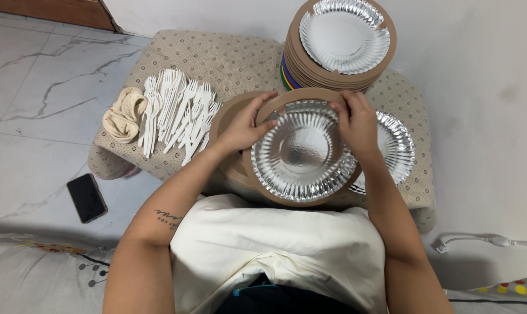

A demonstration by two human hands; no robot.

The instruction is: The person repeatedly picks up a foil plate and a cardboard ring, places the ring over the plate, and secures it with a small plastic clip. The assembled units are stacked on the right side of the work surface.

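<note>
The left hand [246, 125] grips the far left rim of a brown ring [301, 99], fingers curled over its edge. The right hand [356, 122] pinches the same ring at its far right rim. The ring lies around a foil plate [301, 154], which both hands hold tilted toward the person above a low cushioned stool [217, 55]. Another brown piece [226, 125] lies partly under the plate on the left, and a second foil plate [400, 145] lies behind it on the right, touching the stool's cover.

Further back stands a tall stack of ringed plates [345, 40], foil-lined on top, which looks like finished work. White plastic forks [179, 113] lie fanned to the left, untouched, beside a rolled cloth [124, 113]. A phone [87, 197] lies on the tiled floor, and a white cable [484, 239] runs along the wall.

Judging by the stack, many are done; one loose plate remains in view.
</note>
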